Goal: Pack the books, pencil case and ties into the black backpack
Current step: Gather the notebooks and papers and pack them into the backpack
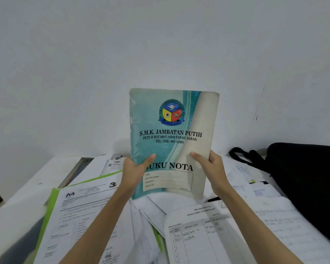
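A teal and cream notebook (171, 130) with a school crest and the words "BUKU NOTA" is held upright above the table, its cover facing me. My left hand (135, 170) grips its lower left edge, thumb on the cover. My right hand (211, 168) grips its lower right edge, thumb on the cover too. The black backpack (309, 180) lies at the right of the table, its strap (244, 156) reaching left. No pencil case or ties show clearly.
Loose papers and an open record book (198, 231) cover the white table (46, 168). A green-edged folder with printed sheets (80, 210) lies at the left. A white wall (160, 44) stands close behind the table.
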Motion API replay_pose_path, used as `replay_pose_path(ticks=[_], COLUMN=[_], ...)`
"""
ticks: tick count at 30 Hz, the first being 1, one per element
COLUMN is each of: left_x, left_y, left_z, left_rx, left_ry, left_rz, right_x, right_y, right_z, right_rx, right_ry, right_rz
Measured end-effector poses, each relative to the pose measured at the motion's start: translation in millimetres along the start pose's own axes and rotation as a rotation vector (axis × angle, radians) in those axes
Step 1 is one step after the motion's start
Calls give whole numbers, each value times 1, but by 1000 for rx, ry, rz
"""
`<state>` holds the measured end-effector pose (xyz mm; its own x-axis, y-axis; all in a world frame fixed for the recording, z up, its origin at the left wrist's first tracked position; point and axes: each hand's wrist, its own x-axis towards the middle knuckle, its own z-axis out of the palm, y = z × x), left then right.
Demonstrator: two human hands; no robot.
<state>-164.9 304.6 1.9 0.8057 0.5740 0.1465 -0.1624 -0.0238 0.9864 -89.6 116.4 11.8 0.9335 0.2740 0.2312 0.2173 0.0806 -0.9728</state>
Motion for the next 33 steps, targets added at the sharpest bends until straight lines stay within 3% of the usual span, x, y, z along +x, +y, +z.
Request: replay_pose_path(ticks=[3,6,10,15,19,22,24,29,33], left_x=[-3,-6,-13,-25,-57,-90,-112,-161,-182], left_y=[33,62,82,67,28,-3,-21,-50,-79], left_z=[15,35,83,180,262,319,352,405,421], left_rx=[16,-3,17,85,368,676,732,603,1056], left_ry=[-60,-293,-574,-815,-950,-1164,-1261,-1225,-1042], left_rz=[55,21,-71,-209,-134,-41,54,250,522], right_x=[1,-3,-26,-57,-79,-95,-100,-114,-117], right_y=[-31,-55,-63,-74,-82,-85,-85,-71,-54], right_z=[-28,-70,-123,-208,-299,-375,-422,-502,-535], right_rx=[67,101,112,139,48,43,61,147,122], right_ry=[-40,-158,-150,132,284,413,460,473,448], right_rz=[8,79,142,117,99,96,109,160,243])
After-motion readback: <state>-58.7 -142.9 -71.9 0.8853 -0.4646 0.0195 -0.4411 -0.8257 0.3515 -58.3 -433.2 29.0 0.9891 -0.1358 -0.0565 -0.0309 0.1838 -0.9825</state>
